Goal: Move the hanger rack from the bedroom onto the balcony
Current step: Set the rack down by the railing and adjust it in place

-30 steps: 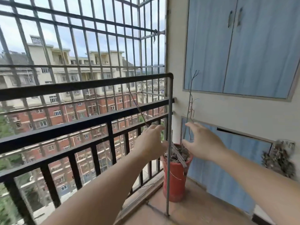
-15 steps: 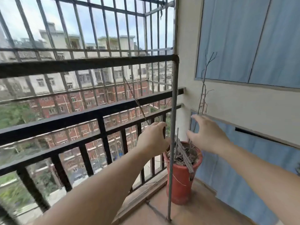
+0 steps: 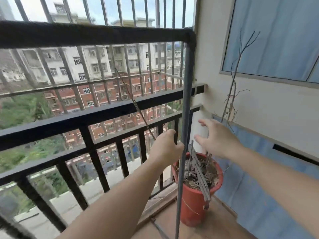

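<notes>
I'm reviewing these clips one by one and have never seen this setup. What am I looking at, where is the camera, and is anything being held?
There is no machine here: a person wears one wide-angle camera on the head, looking forward and down at two bare arms. The scene is a balcony with a dark railing and window bars beyond. The hanger rack is the thin metal frame with a dark padded top bar, standing on the tiled floor. The left hand is at its grey upright pole, fingers curled beside it; a firm grip cannot be confirmed. The right hand is open, holding nothing, just right of the pole. Behind stands a red flowerpot with dry twigs.
</notes>
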Demonstrator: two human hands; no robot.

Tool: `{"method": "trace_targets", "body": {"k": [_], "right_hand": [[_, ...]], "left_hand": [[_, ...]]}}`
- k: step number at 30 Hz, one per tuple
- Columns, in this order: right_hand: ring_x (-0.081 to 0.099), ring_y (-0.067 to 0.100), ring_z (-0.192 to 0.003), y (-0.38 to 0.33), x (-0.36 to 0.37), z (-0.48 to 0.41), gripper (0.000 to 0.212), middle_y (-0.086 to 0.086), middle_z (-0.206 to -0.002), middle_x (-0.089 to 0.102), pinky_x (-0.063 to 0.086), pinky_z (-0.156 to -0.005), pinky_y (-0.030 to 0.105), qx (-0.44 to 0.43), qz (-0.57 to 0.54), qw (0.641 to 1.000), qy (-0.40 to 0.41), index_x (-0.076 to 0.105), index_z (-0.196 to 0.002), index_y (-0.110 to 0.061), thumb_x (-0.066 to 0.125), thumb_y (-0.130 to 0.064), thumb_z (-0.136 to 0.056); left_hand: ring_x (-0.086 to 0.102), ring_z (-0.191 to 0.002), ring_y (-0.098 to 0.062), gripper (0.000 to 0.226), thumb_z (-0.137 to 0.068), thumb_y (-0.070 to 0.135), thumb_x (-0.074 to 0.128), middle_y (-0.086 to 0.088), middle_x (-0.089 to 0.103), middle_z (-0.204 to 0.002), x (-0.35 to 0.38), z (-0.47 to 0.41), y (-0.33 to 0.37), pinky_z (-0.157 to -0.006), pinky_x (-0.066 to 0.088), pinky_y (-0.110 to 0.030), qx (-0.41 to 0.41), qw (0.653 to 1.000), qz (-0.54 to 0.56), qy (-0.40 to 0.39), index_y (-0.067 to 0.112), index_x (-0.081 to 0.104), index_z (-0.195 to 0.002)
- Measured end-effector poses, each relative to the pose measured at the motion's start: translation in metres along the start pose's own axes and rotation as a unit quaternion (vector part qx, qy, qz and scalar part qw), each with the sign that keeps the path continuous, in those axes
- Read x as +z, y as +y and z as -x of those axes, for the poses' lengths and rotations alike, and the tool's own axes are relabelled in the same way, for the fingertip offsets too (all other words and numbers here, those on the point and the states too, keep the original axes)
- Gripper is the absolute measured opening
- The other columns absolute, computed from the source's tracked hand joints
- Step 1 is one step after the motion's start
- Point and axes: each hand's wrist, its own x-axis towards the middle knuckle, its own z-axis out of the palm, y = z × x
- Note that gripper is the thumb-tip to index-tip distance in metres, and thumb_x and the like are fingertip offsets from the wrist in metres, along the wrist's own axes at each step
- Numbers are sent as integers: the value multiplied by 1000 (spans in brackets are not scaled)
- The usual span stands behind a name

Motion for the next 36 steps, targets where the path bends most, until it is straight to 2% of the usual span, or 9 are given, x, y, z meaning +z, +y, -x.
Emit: {"method": "trace_targets", "body": {"k": [4, 7, 11, 13, 17, 23, 26, 30, 36], "right_hand": [[52, 20, -115, 11, 14, -46, 59, 1, -128, 55, 43, -93, 36, 12, -31, 999, -11, 40, -138, -19, 57, -43, -86], [55, 16, -111, 17, 23, -73, 56, -4, -121, 57, 44, -90, 31, -13, -69, 997, -26, 43, -135, -21, 60, -42, -86], [64, 10, -90, 27, 34, -98, 17, -12, -95, 64, 50, -76, 25, -115, -120, 984, -57, 54, -104, -30, 62, -29, -88], [65, 6, -81, 34, 34, -105, 15, -13, -87, 66, 51, -74, 25, -160, -145, 974, -67, 53, -96, -33, 63, -25, -88], [66, 5, -80, 46, 34, -117, 19, -13, -89, 66, 50, -73, 23, -229, -185, 950, -104, 54, -98, -30, 66, -22, -86], [66, 9, -78, 53, 41, -139, 22, -8, -91, 65, 55, -71, 22, -304, -219, 920, -118, 57, -105, -17, 68, -19, -86], [64, 8, -80, 49, 46, -145, 20, -13, -88, 62, 53, -68, 14, -321, -233, 911, -110, 54, -100, -21, 68, -16, -85], [66, 10, -78, 42, 51, -157, 21, -10, -88, 64, 55, -71, 19, -328, -241, 907, -111, 56, -102, -20, 68, -15, -85], [66, 10, -79, 40, 54, -165, 23, -9, -89, 64, 56, -72, 21, -340, -242, 901, -115, 57, -105, -16, 68, -15, -85]], "left_hand": [[62, -88, -15, 54, -88, 28, 57, -2, 60, -126, 22, -36, -11, -76, 54, -30, -30, 999, 45, 1, 18, 45, -140], [61, -79, -11, 47, -89, 29, 58, 1, 63, -122, 31, -51, -12, -68, 52, -27, -34, 997, 75, 3, 24, 51, -135], [69, -77, -10, 29, -86, 32, 64, 6, 71, -95, 44, -66, -14, -70, 59, -35, -46, 990, 131, 17, 29, 65, -115], [68, -76, -10, 23, -86, 32, 66, 7, 70, -89, 50, -67, -14, -70, 60, -34, -64, 989, 132, 6, 28, 66, -109], [65, -79, -9, 28, -87, 25, 69, 11, 64, -86, 60, -63, -11, -70, 56, -24, -93, 987, 129, 14, 28, 62, -115], [69, -84, -16, 34, -87, 22, 67, 5, 69, -98, 75, -63, 0, -79, 59, -41, -147, 976, 128, 95, 30, 57, -119], [67, -87, -18, 32, -89, 19, 66, 4, 68, -101, 72, -68, 1, -80, 58, -40, -162, 973, 120, 113, 27, 58, -119], [66, -90, -18, 31, -90, 15, 65, 5, 65, -101, 63, -77, -2, -79, 57, -34, -158, 974, 115, 112, 23, 57, -119], [65, -92, -16, 37, -90, 19, 66, 9, 63, -101, 59, -81, -9, -81, 57, -33, -148, 978, 99, 107, 23, 56, -126]]}}
